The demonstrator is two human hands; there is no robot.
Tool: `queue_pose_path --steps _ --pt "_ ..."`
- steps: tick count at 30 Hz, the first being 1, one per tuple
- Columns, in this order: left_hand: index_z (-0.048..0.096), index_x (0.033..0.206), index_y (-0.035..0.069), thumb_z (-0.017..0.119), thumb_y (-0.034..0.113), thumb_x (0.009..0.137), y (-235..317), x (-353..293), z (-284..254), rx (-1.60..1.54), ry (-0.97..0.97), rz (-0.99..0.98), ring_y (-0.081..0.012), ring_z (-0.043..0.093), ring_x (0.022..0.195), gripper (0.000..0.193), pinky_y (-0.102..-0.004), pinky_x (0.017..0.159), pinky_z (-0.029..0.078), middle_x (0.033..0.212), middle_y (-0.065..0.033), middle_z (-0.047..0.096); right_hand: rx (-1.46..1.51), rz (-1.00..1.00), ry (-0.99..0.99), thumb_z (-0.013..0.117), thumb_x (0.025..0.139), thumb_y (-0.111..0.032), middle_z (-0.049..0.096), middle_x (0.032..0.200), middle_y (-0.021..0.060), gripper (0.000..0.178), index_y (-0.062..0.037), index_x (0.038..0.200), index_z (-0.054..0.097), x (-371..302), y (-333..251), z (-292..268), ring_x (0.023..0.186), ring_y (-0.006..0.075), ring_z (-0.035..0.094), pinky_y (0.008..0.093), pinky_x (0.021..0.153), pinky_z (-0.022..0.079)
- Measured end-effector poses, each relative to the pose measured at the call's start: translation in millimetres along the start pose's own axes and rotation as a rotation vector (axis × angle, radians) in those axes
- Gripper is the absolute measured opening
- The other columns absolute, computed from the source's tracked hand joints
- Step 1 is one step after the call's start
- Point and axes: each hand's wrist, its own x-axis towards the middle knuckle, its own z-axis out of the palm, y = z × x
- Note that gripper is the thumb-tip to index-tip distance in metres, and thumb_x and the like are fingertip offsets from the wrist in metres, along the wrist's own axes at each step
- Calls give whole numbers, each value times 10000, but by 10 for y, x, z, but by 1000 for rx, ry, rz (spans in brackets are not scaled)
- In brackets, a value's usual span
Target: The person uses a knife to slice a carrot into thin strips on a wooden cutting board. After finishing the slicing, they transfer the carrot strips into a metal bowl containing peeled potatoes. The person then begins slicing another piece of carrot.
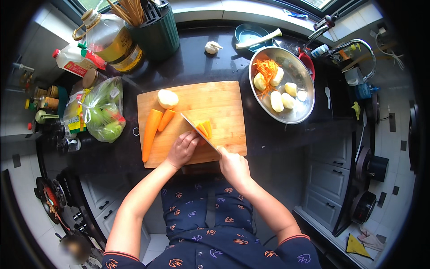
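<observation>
My right hand (234, 168) is wrapped round the handle of a kitchen knife (195, 127), whose blade slants up and left over the wooden cutting board (224, 101). Close against the blade's left side, my left hand (184, 148) presses down with curled fingers on a carrot piece, mostly hidden under the fingers and blade. Cut carrot slices (204, 129) lie just right of the blade. On the board's left side are a long peeled carrot (152, 132), a shorter carrot piece (166, 120) and a peeled potato (168, 99).
Right of the board stands a steel bowl (304, 112) with peeled potatoes and shredded carrot. Behind lie a garlic bulb (213, 47) and a teal dish (246, 33) with a peeler-like handle across it. A bag of green vegetables (105, 112) and an oil jug (109, 38) stand left.
</observation>
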Motion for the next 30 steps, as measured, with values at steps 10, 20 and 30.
queue_pose_path --steps 10,20,30 --pt "678 1089 37 735 180 857 -13 -69 -22 72 -36 13 -287 603 1131 278 -370 939 542 1178 -127 621 -102 -94 62 599 912 -92 659 653 159 396 -57 1306 615 -337 -49 -185 561 336 690 431 534 577" --pt "660 1154 22 706 175 883 -22 -127 12 43 -57 -15 -308 581 1166 315 -389 945 537 1225 -146 607 -84 -84 60 619 898 -82 654 668 162 418 -51 1315 620 -492 -38 -262 563 338 687 428 534 576" --pt "660 1149 14 696 158 882 -26 -125 15 26 -66 -22 -314 579 1163 305 -398 944 543 1219 -146 606 -128 -78 29 625 867 -53 666 659 157 365 -19 1230 604 -429 -101 -270 589 327 708 419 543 585"
